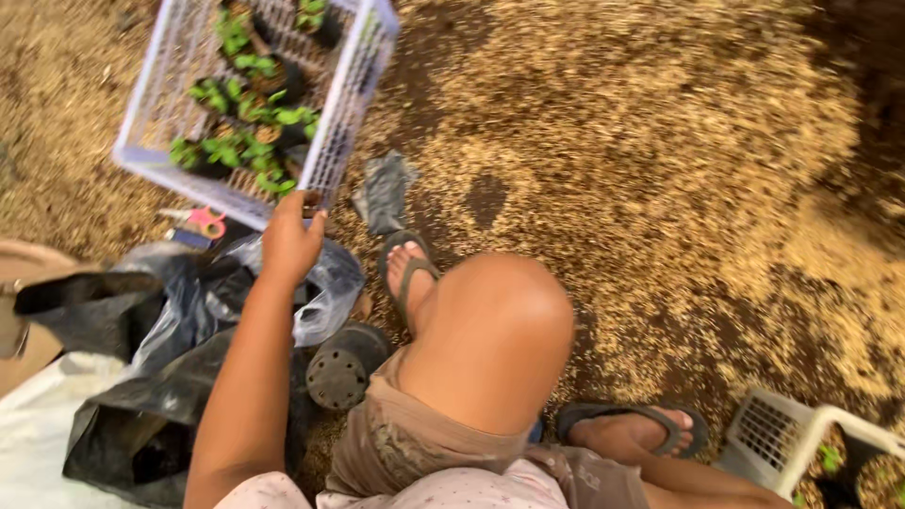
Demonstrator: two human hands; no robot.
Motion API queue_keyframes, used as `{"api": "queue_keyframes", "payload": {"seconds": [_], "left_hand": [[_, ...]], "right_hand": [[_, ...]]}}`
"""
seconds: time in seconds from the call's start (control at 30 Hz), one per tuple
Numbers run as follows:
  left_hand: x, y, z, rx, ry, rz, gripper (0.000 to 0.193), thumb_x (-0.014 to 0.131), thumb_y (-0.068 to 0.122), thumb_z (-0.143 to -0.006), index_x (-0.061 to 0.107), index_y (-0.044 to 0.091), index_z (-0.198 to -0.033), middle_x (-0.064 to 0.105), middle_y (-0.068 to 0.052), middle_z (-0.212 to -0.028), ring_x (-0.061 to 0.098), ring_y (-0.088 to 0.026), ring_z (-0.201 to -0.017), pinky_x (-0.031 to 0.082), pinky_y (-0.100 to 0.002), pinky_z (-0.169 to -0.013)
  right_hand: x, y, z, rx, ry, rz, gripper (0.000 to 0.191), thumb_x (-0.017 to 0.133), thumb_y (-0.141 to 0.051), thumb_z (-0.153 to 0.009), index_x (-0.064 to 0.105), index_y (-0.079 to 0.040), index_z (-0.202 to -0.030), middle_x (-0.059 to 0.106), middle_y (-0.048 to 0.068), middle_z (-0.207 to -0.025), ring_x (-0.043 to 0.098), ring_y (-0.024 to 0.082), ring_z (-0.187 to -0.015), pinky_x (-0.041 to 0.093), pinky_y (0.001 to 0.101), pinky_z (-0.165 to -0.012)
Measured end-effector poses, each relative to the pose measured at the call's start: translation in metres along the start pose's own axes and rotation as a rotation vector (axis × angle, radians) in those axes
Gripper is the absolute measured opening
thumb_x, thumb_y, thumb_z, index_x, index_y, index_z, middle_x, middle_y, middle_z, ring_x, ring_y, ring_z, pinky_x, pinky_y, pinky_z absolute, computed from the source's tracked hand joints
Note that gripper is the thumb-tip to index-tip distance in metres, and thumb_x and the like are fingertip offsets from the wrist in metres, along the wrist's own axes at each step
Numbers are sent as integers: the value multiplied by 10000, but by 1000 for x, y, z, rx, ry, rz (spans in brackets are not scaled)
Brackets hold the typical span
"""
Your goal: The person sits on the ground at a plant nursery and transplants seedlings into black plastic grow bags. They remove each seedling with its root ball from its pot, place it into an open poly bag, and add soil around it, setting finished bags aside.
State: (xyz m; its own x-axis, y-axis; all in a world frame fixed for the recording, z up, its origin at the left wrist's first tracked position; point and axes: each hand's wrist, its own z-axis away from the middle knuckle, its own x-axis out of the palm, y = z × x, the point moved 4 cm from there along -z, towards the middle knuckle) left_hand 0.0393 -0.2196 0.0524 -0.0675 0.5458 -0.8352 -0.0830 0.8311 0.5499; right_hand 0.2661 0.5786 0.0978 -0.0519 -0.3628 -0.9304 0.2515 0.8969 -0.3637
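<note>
My left hand (288,241) reaches forward and grips the near corner of a pale plastic lattice crate (351,104), with the fingers curled over its rim. The crate sits tilted on the husk-covered ground at the upper left. It holds several small green seedlings (247,132) in black pots. My right hand is out of sight. My bent knee (495,320) and my sandalled feet fill the middle of the view.
Black plastic bags (132,415) and a clear bag (325,283) lie under my arm. Beside my knee lies a stack of black pots (344,363). Pink-handled scissors (207,222) and a grey rag (384,191) lie near the crate. A second white crate (787,435) stands at the lower right.
</note>
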Motion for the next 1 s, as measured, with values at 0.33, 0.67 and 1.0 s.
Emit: {"api": "queue_keyframes", "payload": {"seconds": [0.33,0.67,1.0], "left_hand": [[102,-33,-11,-166,-95,-49,371,783,223,-869,653,50,-1171,693,-185,-1189,652,-376,-1100,527,-485,-895],[143,-29,-29,-498,-182,-177,750,910,305,-721,485,56,-1287,690,-165,-1137,661,-349,-1104,524,-476,-902],[130,181,-85,104,-348,836,552,696,-20,-826,506,29,-1342,660,-207,-1243,701,-324,-1152,603,-416,-954]], "right_hand": [[8,-160,-12,-399,-163,-28,774,671,-89,-816,446,41,-1545,525,328,-1431,562,402,-1310,505,495,-1149],[-13,-230,-26,-336,-103,296,725,742,-80,-788,520,57,-1464,608,315,-1333,681,374,-1122,606,410,-930],[-39,-322,-57,-175,-273,645,485,719,-390,-895,669,-267,-1362,750,-34,-1145,746,112,-783,616,259,-698]]}}
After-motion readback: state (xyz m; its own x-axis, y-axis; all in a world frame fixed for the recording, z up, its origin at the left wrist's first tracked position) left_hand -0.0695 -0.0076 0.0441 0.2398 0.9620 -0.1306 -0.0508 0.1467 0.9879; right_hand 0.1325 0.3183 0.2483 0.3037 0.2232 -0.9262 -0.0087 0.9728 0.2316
